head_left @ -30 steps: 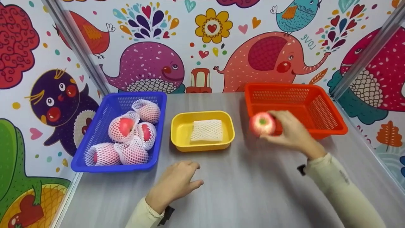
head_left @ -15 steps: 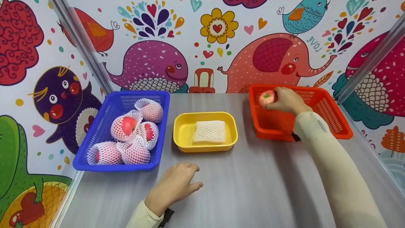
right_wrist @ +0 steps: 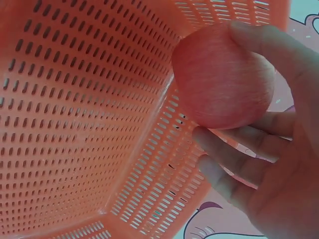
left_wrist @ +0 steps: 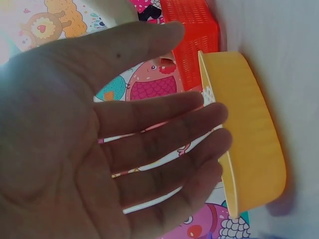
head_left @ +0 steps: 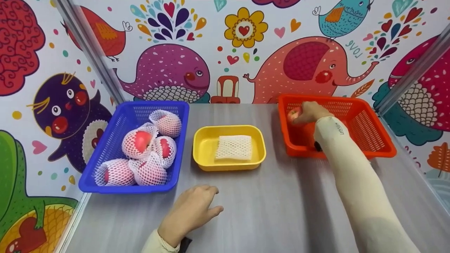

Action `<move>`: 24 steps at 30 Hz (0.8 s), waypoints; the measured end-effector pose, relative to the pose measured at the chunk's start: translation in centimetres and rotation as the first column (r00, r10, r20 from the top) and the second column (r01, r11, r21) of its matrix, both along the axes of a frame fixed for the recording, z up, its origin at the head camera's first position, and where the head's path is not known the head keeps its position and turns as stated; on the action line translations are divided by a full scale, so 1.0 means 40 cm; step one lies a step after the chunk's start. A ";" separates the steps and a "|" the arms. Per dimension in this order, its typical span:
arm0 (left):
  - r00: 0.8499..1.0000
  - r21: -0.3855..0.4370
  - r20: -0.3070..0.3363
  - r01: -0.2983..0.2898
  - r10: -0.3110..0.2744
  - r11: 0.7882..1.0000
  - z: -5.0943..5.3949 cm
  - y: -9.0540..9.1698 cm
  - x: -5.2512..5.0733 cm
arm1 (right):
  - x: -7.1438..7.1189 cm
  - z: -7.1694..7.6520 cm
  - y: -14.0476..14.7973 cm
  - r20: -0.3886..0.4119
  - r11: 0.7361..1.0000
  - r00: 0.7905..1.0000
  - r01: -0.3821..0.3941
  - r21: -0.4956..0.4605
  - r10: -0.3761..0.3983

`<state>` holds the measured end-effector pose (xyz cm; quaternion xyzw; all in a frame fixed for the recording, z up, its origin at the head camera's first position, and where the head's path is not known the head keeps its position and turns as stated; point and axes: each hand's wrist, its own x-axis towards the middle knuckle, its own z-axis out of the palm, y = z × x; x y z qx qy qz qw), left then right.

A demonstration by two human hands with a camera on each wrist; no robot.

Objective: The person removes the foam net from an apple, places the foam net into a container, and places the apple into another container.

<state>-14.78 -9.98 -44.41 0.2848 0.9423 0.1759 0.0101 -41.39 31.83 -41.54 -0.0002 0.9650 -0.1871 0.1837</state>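
Observation:
Inside the left part of the red basket, my right hand holds a red apple between thumb and fingers. The right wrist view shows this bare apple close to the basket's perforated wall, the thumb on one side and the fingers on the other. Over the table, in front of the yellow tray, hovers my left hand. Its fingers are relaxed and spread, and its palm holds nothing in the left wrist view. A folded white foam net lies in the yellow tray.
At the left stands a blue basket with several apples in white foam nets. The baskets and tray stand on a grey table. Printed cartoon walls with metal corner posts close off the back and sides.
My right hand has carried the apple from in front of the red basket's near left corner back and down into the basket. The left hand has stayed nearly still.

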 end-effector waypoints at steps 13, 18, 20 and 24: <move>0.999 0.009 0.040 0.030 -0.031 1.000 -0.002 0.017 -0.016 | 0.034 0.032 0.005 -0.099 0.995 0.993 -0.074 -0.068 0.067; 0.999 0.018 0.004 0.049 -0.049 0.999 -0.003 0.023 -0.019 | 0.086 0.055 -0.006 -0.201 0.984 0.967 -0.171 -0.043 0.159; 0.998 0.019 -0.017 0.056 -0.056 0.998 -0.004 0.026 -0.020 | 0.121 0.063 -0.020 -0.264 0.979 0.946 -0.203 -0.021 0.190; 0.998 0.017 0.017 0.059 -0.059 0.998 -0.005 0.034 -0.026 | 0.220 0.080 -0.052 -0.376 0.976 0.903 -0.217 0.016 0.207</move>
